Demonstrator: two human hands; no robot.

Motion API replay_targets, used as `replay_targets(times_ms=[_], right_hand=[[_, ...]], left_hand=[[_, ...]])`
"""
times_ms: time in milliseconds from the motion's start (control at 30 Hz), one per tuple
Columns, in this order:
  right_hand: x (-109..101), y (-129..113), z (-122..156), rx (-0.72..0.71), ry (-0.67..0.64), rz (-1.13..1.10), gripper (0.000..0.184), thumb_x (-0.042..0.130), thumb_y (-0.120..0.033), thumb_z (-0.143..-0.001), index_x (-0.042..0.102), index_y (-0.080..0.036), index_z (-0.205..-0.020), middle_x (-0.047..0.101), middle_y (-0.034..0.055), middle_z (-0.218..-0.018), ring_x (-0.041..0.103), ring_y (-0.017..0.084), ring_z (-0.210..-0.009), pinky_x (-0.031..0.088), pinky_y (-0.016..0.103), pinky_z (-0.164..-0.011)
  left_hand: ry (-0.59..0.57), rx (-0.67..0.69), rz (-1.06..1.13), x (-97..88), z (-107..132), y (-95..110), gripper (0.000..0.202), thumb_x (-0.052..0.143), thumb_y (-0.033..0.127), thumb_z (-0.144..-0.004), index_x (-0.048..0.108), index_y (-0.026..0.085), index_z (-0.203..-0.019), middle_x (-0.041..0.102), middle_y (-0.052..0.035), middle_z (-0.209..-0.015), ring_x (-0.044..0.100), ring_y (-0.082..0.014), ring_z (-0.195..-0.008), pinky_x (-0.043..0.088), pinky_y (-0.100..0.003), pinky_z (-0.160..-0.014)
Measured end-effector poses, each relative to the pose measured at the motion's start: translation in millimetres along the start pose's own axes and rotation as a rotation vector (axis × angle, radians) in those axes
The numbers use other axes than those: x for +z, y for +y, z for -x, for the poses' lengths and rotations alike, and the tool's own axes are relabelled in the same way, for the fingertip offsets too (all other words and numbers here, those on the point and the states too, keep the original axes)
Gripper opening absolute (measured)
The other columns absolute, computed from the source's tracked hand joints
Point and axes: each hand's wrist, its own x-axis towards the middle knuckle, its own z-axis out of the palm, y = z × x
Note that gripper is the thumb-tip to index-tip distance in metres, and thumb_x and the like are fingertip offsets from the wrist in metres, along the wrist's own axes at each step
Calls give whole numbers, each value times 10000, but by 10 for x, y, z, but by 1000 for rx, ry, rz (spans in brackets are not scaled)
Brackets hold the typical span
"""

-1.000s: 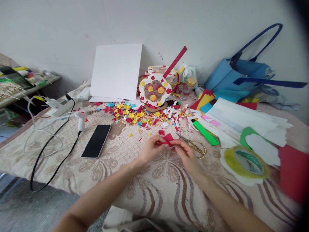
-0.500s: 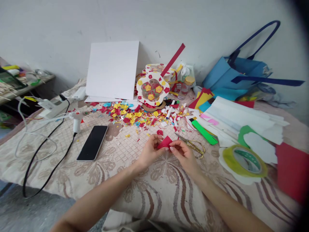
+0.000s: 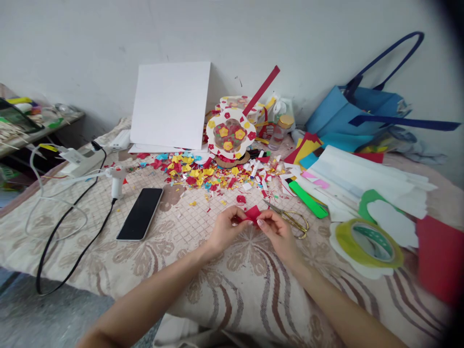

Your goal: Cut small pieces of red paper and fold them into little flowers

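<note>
One phone (image 3: 140, 214), flat on the cloth, well apart from my grip. One left hand (image 3: 228, 227), mine, thumb and fingers pinched together on the paper's left side. One scrap of red paper (image 3: 241, 198), small, just beyond those fingers. One folded paper (image 3: 253, 211), red, held directly between my two sets of fingertips, neither hand clearly nearer; a corner points up and away from me, the lower edge lies across my thumbs, long axis partly hidden, so I cannot tell it. One right hand (image 3: 279, 232), mine, closed in a pinch at the paper's right side. One pair of scissors (image 3: 283, 211), unheld, just beyond, tips pointing leftward and away.
</note>
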Motion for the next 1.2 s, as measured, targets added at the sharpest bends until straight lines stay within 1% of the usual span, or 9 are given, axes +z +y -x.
replay_targets(times_ms=[133, 267, 333, 433, 533, 633, 833, 1067, 1200], right_hand=[[18, 22, -12, 0, 6, -49, 172, 582, -341, -824, 532, -222, -939, 603, 17, -834, 577, 160, -747, 472, 281, -691], [39, 10, -23, -16, -20, -129, 395, 578, -331, -828, 410, -247, -1175, 602, 12, -846, 599, 163, -779, 485, 302, -716], [38, 8, -30, 15, -55, -154, 358, 592, -356, -816, 451, -238, -1123, 612, 16, -843, 606, 167, -788, 489, 307, -721], [22, 26, -40, 95, -140, -130, 240, 626, -397, -784, 542, -211, -910, 625, 14, -792, 607, 162, -714, 493, 304, -684], [7, 47, -42, 134, -134, -98, 211, 624, -400, -788, 561, -201, -819, 613, -6, -696, 592, 151, -632, 481, 292, -640], [2, 53, -40, 129, -71, -129, 209, 632, -398, -784, 563, -203, -813, 616, -10, -691, 586, 149, -623, 473, 285, -621], [8, 56, -36, 109, -55, -130, 216, 635, -407, -774, 559, -205, -793, 618, -11, -694, 585, 155, -623, 469, 286, -614], [-7, 30, -26, 112, -96, -141, 182, 614, -376, -800, 575, -202, -832, 617, -12, -688, 593, 151, -630, 471, 282, -619], [-13, 30, -26, 116, -110, -113, 200, 615, -395, -795, 584, -200, -828, 619, -14, -659, 597, 158, -616, 473, 290, -610]], left_hand=[[-71, -14, 5, 5, 29, 37, 224, 669, 339, -743, 576, 143, -802, 585, -12, -728, 519, -104, -652, 402, -221, -607], [-58, -24, 118, 32, 25, 45, 320, 688, 319, -732, 503, 161, -940, 548, 20, -686, 510, -90, -618, 382, -207, -582], [-60, -30, 132, 39, 16, 33, 337, 686, 332, -734, 497, 161, -956, 544, 19, -683, 513, -91, -618, 384, -209, -581], [-55, -35, 134, 38, 12, 16, 322, 673, 356, -745, 509, 160, -940, 567, -5, -725, 543, -108, -664, 411, -224, -616], [-61, -35, 151, 32, 13, 18, 315, 674, 355, -745, 525, 156, -938, 592, -31, -804, 563, -119, -724, 439, -240, -663], [-100, -67, 183, 28, 7, 32, 358, 724, 349, -692, 543, 148, -926, 612, -46, -851, 581, -135, -769, 458, -258, -699], [-125, -175, 222, 26, -17, 40, 367, 743, 417, -640, 559, 128, -773, 582, -1, -659, 530, -93, -598, 415, -217, -570], [-124, -182, 229, 21, -11, 26, 376, 724, 446, -657, 552, 129, -762, 557, 14, -613, 515, -90, -567, 402, -219, -559], [-88, -98, 182, 10, -12, 21, 356, 729, 401, -671, 568, 134, -843, 595, -20, -743, 553, -113, -674, 435, -238, -642]])
